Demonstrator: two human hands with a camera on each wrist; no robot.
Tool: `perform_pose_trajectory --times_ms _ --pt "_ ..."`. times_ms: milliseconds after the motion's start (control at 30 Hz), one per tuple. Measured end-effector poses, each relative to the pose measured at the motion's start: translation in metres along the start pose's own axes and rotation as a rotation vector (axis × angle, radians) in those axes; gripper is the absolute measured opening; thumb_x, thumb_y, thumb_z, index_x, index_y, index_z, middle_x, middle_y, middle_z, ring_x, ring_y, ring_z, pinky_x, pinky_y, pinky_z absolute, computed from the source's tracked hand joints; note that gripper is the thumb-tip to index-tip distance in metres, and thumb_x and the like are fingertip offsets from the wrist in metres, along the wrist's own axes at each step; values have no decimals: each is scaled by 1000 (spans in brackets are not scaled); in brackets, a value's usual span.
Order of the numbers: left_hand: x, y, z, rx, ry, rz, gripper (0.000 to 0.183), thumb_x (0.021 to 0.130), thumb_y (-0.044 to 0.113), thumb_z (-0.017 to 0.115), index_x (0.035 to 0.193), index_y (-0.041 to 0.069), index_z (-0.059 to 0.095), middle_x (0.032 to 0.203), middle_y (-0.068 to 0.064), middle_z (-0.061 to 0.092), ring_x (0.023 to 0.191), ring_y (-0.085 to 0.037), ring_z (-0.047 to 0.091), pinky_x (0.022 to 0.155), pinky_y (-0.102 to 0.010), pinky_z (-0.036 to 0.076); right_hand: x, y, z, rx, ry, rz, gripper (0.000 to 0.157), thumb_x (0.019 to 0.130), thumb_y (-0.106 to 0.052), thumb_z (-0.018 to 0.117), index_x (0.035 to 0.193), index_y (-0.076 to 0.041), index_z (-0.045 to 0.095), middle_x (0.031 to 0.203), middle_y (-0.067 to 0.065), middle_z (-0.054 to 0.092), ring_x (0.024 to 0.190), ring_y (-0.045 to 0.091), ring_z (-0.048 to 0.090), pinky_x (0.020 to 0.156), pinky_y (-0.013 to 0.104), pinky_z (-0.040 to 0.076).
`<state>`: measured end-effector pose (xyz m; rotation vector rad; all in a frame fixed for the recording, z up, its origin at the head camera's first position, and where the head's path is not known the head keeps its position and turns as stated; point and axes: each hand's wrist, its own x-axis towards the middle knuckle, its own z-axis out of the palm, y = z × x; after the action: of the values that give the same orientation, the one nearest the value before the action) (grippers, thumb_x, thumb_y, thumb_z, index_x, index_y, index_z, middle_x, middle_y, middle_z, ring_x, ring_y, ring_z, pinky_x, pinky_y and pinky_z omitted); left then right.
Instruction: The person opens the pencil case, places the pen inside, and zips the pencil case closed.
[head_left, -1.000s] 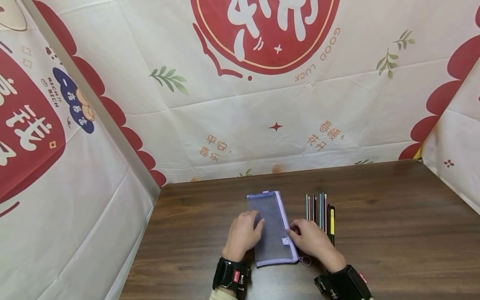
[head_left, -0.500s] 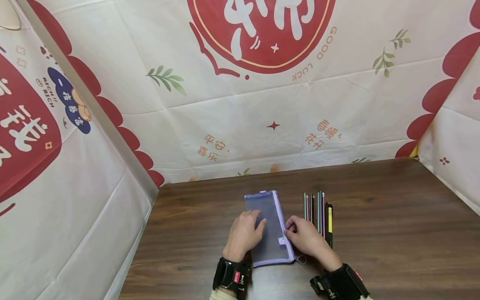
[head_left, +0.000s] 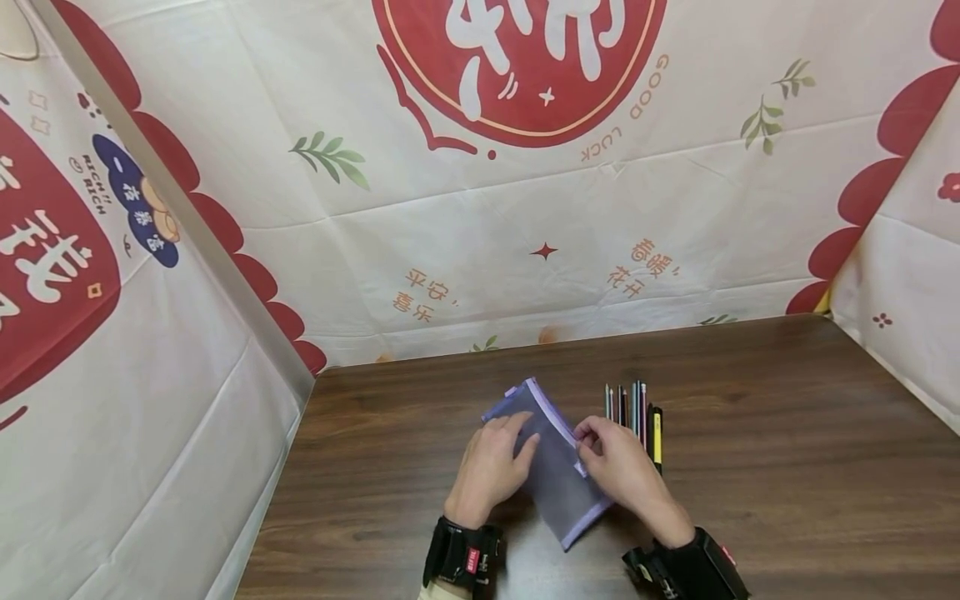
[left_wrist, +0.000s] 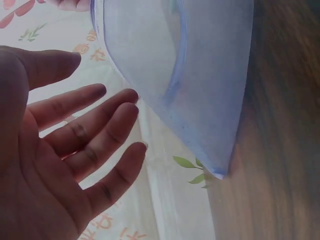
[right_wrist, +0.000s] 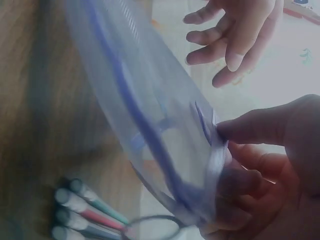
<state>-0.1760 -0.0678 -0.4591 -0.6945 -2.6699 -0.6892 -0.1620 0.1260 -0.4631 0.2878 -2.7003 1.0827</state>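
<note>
A purple see-through mesh zip pouch [head_left: 558, 492] is tilted over the table, its zip edge facing right. My right hand [head_left: 618, 467] pinches that zip edge between thumb and fingers, as the right wrist view shows close up. On the other side, my left hand [head_left: 491, 467] has its fingers spread and relaxed; in the left wrist view its fingertips are at the pouch's edge, and whether they touch it I cannot tell. A ring [right_wrist: 150, 216] hangs at the pouch's end near the right hand.
Several pencils [head_left: 625, 404] and a yellow-and-black marker [head_left: 657, 437] lie in a row just beyond the right hand. The brown wooden table [head_left: 787, 467] is walled by white printed cloth [head_left: 480, 233] at the back and sides.
The pouch, flat and nearly upright in view before, has turned, its near end swinging right and its zip edge lifting with the right hand. The left hand has barely moved.
</note>
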Motion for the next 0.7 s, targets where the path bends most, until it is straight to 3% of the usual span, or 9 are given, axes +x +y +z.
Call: perform_pose_trajectory --times_ms 100,267,433,700 --pt "0 3 -3 -21 7 30 37 92 27 57 123 8 60 95 -6 70 77 -12 60 64 -29 53 -1 -4 -3 -28 36 -28 10 78 -1 65 88 -1 66 74 4 58 61 11 49 51 28 45" --pt "1 7 -5 -46 10 81 40 90 20 58 128 9 56 82 -2 66 58 -4 47 49 -17 40 -3 -10 -6 -78 72 -53 10 78 -3 67 88 -2 67 75 5 56 61 12 47 49 28 42" --pt "2 10 -6 -47 -1 113 44 88 15 58 132 11 53 72 0 59 51 -3 39 44 -15 30 -6 -20 -8 -145 115 -81 12 76 -3 70 88 -3 68 77 6 59 61 12 50 50 28 45" --pt "1 12 -8 -11 -23 137 44 85 11 59 129 13 56 65 5 48 49 -4 36 43 -15 27 -14 -31 -3 -257 213 -223 10 74 -4 70 84 -3 69 74 4 58 51 6 45 40 21 39"
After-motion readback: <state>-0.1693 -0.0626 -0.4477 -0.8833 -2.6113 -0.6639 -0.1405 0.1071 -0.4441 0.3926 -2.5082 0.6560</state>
